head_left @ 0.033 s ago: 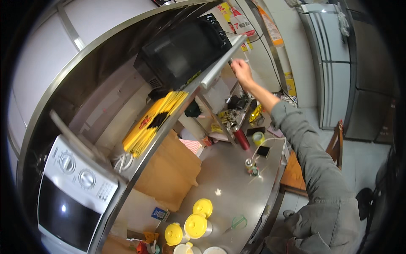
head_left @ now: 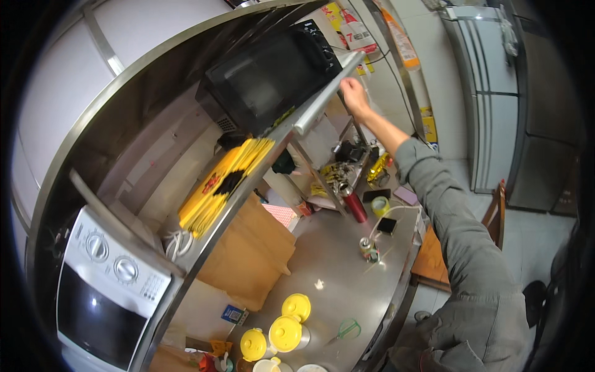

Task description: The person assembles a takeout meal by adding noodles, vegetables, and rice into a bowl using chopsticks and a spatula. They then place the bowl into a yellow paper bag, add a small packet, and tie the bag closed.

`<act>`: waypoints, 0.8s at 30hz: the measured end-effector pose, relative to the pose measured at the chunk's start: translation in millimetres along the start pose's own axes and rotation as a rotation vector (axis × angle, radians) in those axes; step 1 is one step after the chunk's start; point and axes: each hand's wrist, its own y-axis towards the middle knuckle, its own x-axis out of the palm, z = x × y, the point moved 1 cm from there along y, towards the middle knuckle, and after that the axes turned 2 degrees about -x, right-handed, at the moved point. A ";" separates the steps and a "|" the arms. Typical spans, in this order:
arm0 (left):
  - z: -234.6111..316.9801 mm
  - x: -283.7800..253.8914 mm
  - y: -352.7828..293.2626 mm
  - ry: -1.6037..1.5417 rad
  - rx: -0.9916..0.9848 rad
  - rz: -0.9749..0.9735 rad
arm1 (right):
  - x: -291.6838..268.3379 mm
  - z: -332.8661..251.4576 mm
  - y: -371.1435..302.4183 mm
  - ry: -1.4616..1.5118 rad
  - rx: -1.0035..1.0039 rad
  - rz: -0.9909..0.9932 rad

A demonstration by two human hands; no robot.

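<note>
Right hand (head_left: 355,100) — raised, fingers curled; whether they grasp anything cannot be told. Grey bar (head_left: 328,94) — just beside the hand, along the shelf (head_left: 204,243) edge, before a black microwave (head_left: 266,77). Counter (head_left: 334,260), below: red flask (head_left: 354,206), yellow-lidded containers (head_left: 286,333).

The right hand (head_left: 355,99) has gone up a little beside the bar (head_left: 329,93), nearer to its far end, the sleeve (head_left: 457,226) has gone up with it, and more of the pink pad (head_left: 406,195) shows now
</note>
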 end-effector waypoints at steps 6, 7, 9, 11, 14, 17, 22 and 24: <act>189.8 110.1 -28.6 -0.372 0.140 -0.315 | 48.1 18.3 146.2 -0.340 -0.200 -0.024; 237.6 149.6 -29.7 -0.750 0.308 -0.444 | 56.6 22.2 152.7 -0.299 -0.132 -0.070; 293.2 180.1 -33.9 -0.757 0.415 -0.610 | 58.6 32.3 162.6 -0.161 -0.018 -0.205; 334.8 208.6 -39.0 -0.740 0.518 -0.736 | 61.2 44.1 161.2 -0.062 0.033 -0.372; 386.0 252.1 -43.5 -0.744 0.641 -0.814 | 56.3 47.2 178.1 -0.117 -0.002 -0.420; 436.0 281.5 -59.9 -0.805 0.719 -0.883 | 48.7 42.3 192.7 -0.218 -0.145 -0.489; 498.8 311.9 -85.7 -0.597 0.877 -0.829 | 12.4 11.5 147.0 -0.013 -0.136 -0.384; 520.8 320.7 -99.5 -0.542 1.012 -0.775 | -27.8 -18.1 103.9 -0.022 -0.369 -0.281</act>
